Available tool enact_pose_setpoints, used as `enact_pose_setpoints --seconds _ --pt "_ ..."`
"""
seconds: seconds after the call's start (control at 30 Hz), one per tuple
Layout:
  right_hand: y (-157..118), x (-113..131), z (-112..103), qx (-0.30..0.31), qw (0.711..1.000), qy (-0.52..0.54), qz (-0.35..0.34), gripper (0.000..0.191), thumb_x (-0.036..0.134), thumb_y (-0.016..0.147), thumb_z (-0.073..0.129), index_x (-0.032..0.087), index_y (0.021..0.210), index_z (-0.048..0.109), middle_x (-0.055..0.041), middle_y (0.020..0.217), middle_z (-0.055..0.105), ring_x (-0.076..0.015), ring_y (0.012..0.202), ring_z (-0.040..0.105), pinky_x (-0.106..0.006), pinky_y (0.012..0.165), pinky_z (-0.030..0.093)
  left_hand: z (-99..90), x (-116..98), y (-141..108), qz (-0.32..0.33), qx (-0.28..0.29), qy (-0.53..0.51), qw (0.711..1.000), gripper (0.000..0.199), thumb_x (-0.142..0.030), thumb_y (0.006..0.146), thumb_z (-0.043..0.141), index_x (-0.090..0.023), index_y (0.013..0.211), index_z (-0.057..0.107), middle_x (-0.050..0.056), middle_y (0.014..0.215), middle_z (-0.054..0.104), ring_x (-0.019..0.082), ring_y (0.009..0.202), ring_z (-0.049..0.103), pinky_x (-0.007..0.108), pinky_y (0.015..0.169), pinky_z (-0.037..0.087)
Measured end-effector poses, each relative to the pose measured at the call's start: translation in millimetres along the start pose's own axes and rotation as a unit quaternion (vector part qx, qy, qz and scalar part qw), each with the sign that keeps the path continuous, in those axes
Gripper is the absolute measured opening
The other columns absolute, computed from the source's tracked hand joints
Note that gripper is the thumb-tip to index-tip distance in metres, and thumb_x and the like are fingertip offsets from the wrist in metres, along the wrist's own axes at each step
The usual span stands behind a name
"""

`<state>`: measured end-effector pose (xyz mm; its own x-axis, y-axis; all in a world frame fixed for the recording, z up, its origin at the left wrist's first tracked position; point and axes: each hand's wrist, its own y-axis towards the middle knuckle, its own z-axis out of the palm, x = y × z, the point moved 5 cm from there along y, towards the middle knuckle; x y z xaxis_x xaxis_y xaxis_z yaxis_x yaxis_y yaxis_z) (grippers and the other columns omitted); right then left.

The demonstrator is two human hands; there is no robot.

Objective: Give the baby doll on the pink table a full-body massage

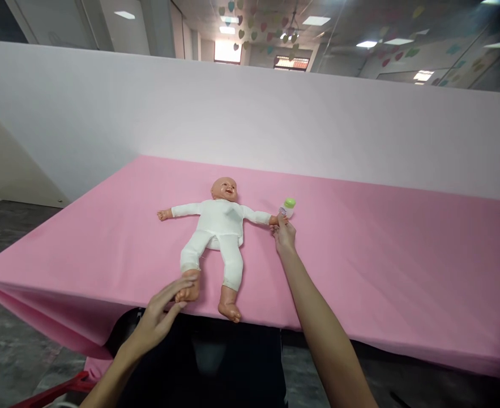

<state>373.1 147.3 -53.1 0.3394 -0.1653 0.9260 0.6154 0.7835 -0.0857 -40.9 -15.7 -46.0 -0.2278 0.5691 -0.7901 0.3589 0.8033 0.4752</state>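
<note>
A baby doll [222, 221] with a bald head and a white cloth body lies face up, arms spread and feet toward me. My left hand [158, 317] reaches to the foot on the left, its fingers stretched out over the foot and the thumb apart below. At the end of the doll's right-side arm, my right hand [284, 235] has its fingers closed around the doll's small hand [274, 220]. Just beyond those fingers is a small clear bottle [287, 208] with a green cap; its lower end is partly hidden.
A pink cloth [381, 266] covers the table and hangs over its front edge. Behind it stands a white partition wall [275, 124]. A red chair part [63, 388] shows at the lower left, above the grey floor.
</note>
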Motion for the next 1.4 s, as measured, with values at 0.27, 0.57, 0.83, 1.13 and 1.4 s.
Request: enact_pose_setpoints --seconds 0.27,0.57,0.83,1.13,1.4 --pt "-1.4 0.3 -1.4 0.006 0.999 -0.052 -0.013 0.061 0.072 0.069 0.083 0.020 0.086 0.054 0.0042 0.062 0.055 -0.0097 0.052 0.053 -0.022 0.047 0.043 -11.9 39.1 -5.5 -0.175 -0.259 -0.190 0.931 0.052 -0.041 0.077 0.089 -0.019 0.121 0.070 0.013 0.129 0.071 0.030 0.125 0.065 0.041 0.110 0.053" --pt "-3.4 0.2 -1.7 -0.005 1.000 -0.022 -0.002 0.061 0.068 0.067 0.087 0.019 0.085 0.055 0.0045 0.060 0.054 -0.0085 0.050 0.051 -0.020 0.044 0.040 -14.1 25.9 3.7 -0.306 -0.292 -0.462 0.780 0.056 -0.029 0.071 0.096 -0.024 0.122 0.073 0.006 0.123 0.068 0.008 0.077 0.067 0.007 0.048 0.048" --pt "-2.7 0.0 -2.4 -0.006 1.000 -0.012 -0.007 0.058 0.066 0.068 0.086 0.019 0.084 0.056 0.0039 0.062 0.056 -0.0090 0.052 0.053 -0.020 0.045 0.043 -17.8 27.0 6.9 -0.258 -0.353 -0.439 0.785 0.046 -0.039 0.071 0.096 -0.020 0.109 0.078 0.009 0.131 0.067 0.005 0.065 0.061 0.010 0.046 0.047" --pt "-22.0 43.1 29.6 -0.047 0.982 -0.058 -0.170 0.052 0.063 0.069 0.084 0.015 0.081 0.070 -0.0019 0.072 0.063 -0.0107 0.060 0.054 -0.024 0.056 0.051 -61.2 23.0 70.9 -0.128 -0.194 -0.318 0.919 0.053 -0.054 0.069 0.093 -0.015 0.102 0.079 0.016 0.113 0.071 0.008 0.058 0.051 0.023 0.053 0.045" --pt "-84.7 56.9 122.6 0.142 0.874 -0.282 -0.370 0.025 0.044 0.091 0.070 0.020 0.093 0.080 -0.0067 0.091 0.067 -0.0186 0.082 0.063 -0.031 0.078 0.054 -29.1 23.2 167.3 -0.068 0.018 -0.324 0.943 0.054 -0.060 0.078 0.085 -0.014 0.106 0.077 0.012 0.096 0.068 0.010 0.060 0.044 0.026 0.056 0.038"
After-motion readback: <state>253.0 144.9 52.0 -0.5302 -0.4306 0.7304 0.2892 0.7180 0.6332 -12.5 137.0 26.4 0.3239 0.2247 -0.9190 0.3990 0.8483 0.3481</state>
